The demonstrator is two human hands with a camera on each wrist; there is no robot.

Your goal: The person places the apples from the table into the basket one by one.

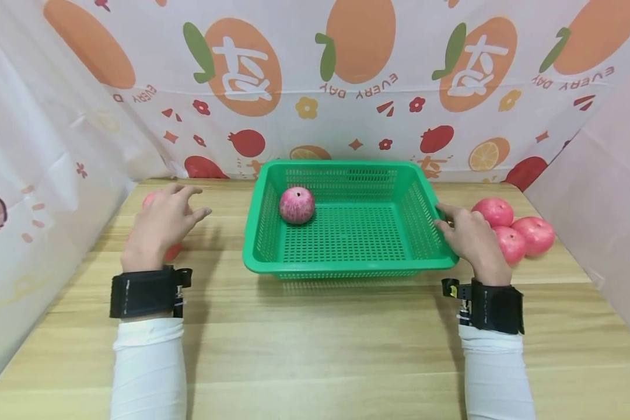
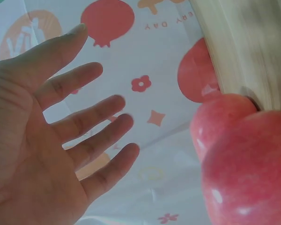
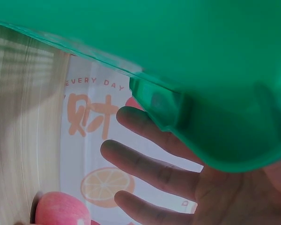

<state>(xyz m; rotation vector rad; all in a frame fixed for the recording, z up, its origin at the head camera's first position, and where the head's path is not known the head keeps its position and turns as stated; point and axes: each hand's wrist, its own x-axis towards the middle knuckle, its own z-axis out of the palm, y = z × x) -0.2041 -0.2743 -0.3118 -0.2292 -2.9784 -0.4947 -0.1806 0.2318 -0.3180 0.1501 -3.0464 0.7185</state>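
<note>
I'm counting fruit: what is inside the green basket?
One mottled pink fruit sits toward the left inside the green basket; no other fruit shows in there. The patch directly beneath that fruit is covered and cannot be seen.

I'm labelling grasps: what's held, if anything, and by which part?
The right hand holds the green basket by its right rim; the left hand holds nothing.
</note>
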